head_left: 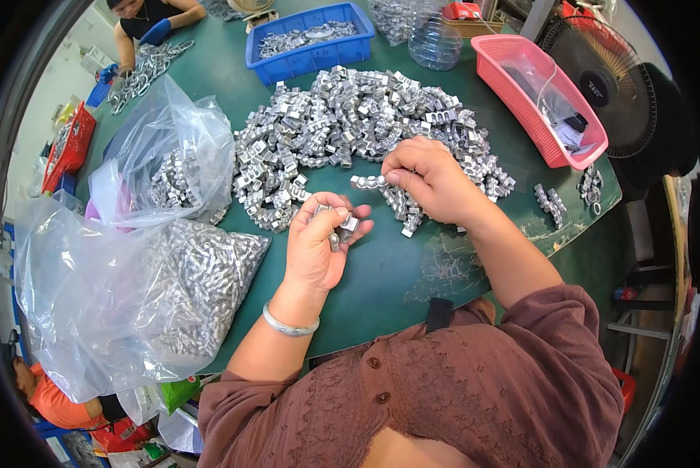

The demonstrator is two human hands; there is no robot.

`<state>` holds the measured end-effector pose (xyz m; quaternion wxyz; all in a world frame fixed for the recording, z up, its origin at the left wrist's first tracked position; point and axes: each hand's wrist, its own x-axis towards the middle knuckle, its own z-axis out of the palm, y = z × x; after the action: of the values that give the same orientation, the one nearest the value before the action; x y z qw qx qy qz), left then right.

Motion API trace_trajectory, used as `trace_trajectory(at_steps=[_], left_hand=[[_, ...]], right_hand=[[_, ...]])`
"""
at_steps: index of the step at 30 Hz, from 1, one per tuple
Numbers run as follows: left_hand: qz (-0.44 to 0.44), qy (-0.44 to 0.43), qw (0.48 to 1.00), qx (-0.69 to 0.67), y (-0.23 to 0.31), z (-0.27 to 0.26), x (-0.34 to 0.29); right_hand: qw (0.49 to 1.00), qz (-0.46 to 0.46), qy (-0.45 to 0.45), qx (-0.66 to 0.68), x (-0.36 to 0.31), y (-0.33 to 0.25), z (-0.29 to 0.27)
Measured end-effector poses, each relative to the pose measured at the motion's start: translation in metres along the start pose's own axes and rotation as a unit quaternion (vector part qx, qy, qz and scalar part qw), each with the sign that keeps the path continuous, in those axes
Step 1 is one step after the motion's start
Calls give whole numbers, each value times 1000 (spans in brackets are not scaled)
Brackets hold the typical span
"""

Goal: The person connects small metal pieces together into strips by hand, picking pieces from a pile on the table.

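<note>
I judge myself to be partway through: a few pieces are in my hands, while a broad heap of silver metal parts point(342, 117) spreads over the green table point(381, 285) just beyond my fingers, so most of it looks left to handle. Two small clusters, a near one point(551, 204) and a far one point(591, 189), lie apart by the table's right edge; whether those are finished, I can't say. To my left sits a clear bag point(217, 273) well filled with small metal bits.

My right hand point(434, 179) pinches the end of a short metal strip point(368, 182) between thumb and bent forefinger, its free end pointing left, above the near edge of the heap. My left hand point(316, 243) is curled, thumb over some metal pieces point(350, 224), fingers loosely around them; my own fingers hide part of these, so their number is unclear.
</note>
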<state>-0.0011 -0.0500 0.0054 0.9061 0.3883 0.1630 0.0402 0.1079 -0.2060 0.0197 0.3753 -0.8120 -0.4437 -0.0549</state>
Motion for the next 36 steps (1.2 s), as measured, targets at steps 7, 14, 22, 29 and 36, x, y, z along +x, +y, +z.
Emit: trace_trajectory(at_steps=[7, 14, 22, 29, 36], left_hand=[[-46, -25, 999, -14, 0, -2, 0], [-50, -42, 998, -7, -3, 2, -4], [-51, -32, 998, -3, -8, -2, -3], [39, -53, 996, 54, -9, 0, -3], [80, -77, 992, 67, -10, 0, -3]], right_hand=[[946, 99, -48, 304, -3, -9, -6], [937, 114, -70, 322, -4, -11, -3], [978, -5, -66, 198, -2, -13, -2], [992, -88, -45, 78, -4, -10, -13], [988, -91, -63, -108, -9, -2, -22]])
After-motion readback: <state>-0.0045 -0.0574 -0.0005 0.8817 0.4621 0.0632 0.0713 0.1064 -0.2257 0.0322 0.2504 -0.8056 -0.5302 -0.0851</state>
